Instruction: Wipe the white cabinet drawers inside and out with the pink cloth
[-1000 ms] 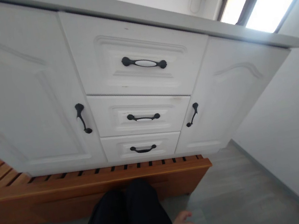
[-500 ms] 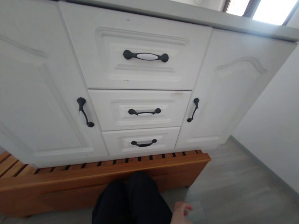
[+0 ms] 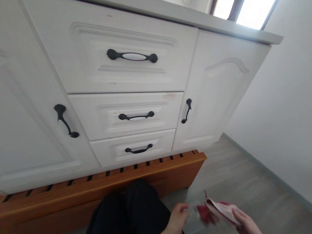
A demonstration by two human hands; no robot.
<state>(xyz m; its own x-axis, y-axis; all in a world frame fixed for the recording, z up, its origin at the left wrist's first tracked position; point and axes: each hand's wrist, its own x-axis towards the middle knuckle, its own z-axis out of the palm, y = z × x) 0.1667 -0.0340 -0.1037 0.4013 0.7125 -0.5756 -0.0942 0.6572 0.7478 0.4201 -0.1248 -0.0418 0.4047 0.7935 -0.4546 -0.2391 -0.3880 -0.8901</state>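
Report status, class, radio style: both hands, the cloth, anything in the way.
Left hand open, nothing seen in it. Right hand gripping red-and-white cloth. Cloth's red end blurred. Nothing visible between left hand and cloth.

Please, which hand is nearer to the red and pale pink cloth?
Right. The right hand holds the red and pale pink cloth by one end; the left hand is apart, to its left.

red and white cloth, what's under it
Grey wood-look floor shows around the red and white cloth, which the right hand holds. Whatever lies directly beneath it is covered and cannot be seen.
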